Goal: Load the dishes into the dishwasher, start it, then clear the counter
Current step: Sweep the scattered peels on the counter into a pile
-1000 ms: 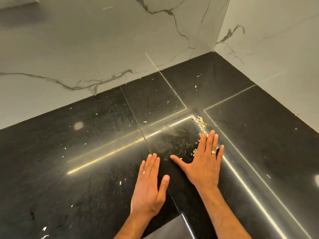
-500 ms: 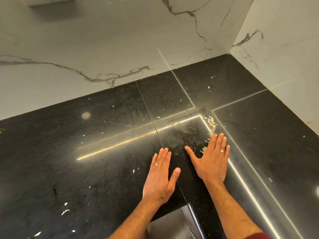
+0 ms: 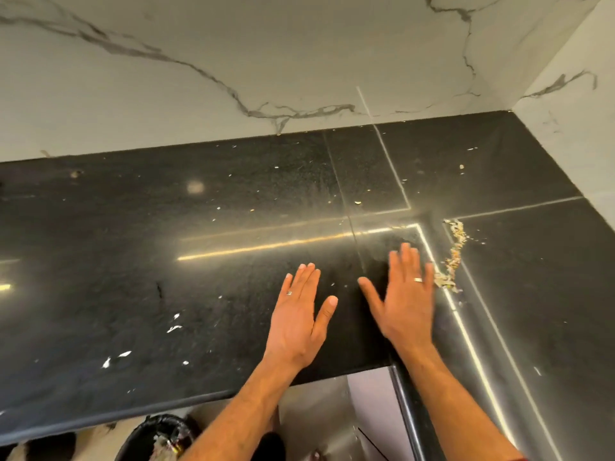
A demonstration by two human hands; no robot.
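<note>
Crumbs (image 3: pixel 453 257) line runs front-back (rt side).

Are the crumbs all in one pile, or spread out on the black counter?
Mostly piled: a line of crumbs sits beside the right hand, but small bits remain scattered across the counter.

Marble wall (image 3: pixel 233 44), bin (image 3: pixel 156 439) below

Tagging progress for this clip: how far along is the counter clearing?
Done: no dishes show on the glossy black stone counter. In hand: the flat right hand lies beside a ridge of pale crumbs; the left hand lies flat nearby. Left: white scraps remain; a black bin stands below.
</note>
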